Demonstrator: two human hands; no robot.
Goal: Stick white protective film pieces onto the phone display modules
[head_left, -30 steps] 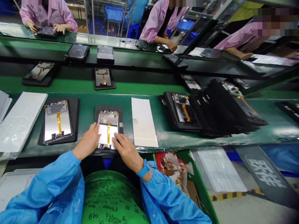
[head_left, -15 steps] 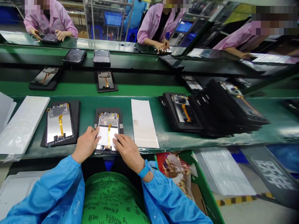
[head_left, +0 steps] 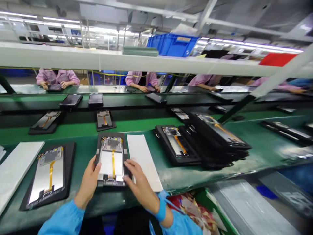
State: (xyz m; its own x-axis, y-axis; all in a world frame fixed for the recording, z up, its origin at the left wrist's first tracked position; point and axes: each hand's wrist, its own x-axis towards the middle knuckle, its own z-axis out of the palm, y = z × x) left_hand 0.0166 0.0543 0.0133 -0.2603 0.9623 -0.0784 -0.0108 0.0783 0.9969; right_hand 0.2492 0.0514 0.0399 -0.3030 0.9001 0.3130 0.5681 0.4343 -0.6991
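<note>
An open tablet body (head_left: 111,160) lies in front of me on the green conveyor belt (head_left: 178,176), showing a circuit board, a silvery white panel and an orange flex cable. My left hand (head_left: 88,182) presses against its left black edge. My right hand (head_left: 140,186) sits at its lower right corner, fingers spread over the rim. Both hands seem to clasp the body from the sides. A white sheet (head_left: 140,160) lies just right of it, partly under my right hand's reach. Another open tablet (head_left: 49,174) rests in a black tray to the left.
A leaning stack of black-backed tablets (head_left: 195,140) stands to the right. A white shelf (head_left: 97,60) carrying a blue crate (head_left: 172,45) runs overhead. Co-workers in pink smocks (head_left: 141,80) work beyond further tablets. A green bin (head_left: 202,202) sits below the belt's front edge.
My view has tilted up, now showing the shelf and ceiling. Both hands have slid from the white panel's top to the tablet body's side edges.
</note>
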